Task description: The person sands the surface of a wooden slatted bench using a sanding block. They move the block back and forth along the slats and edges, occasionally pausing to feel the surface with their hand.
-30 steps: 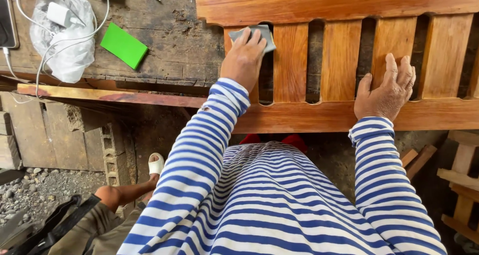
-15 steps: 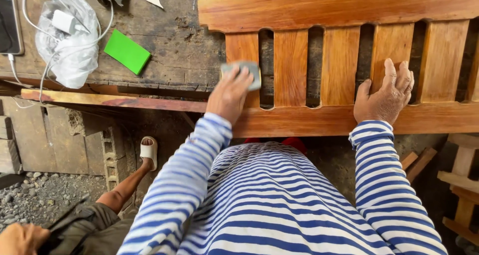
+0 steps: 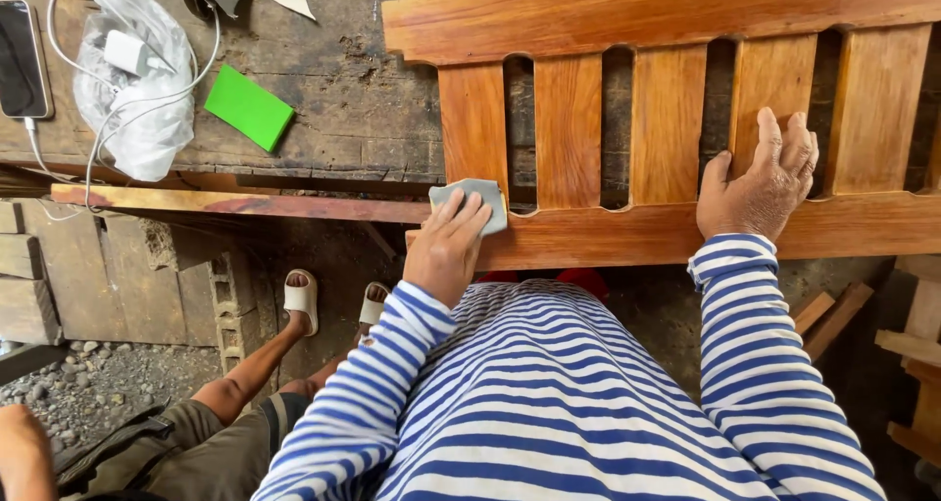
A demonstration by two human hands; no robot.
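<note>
The left hand (image 3: 446,251) has slid the grey sanding pad (image 3: 471,205) down the leftmost slat of the slatted wooden panel (image 3: 647,119); a second ago the pad sat at the slat's top, just under the panel's upper rail, and now it rests at the slat's foot, overlapping the lower rail. The fingers lie flat and pressed on the pad rather than curled around it. The right hand (image 3: 760,182) has not shifted: it lies open, palm down, holding nothing, on the lower rail and a slat further right. The stroke reads as one full pass along that slat. Left of the panel on the bench (image 3: 343,89) lies a green card (image 3: 249,107).
</note>
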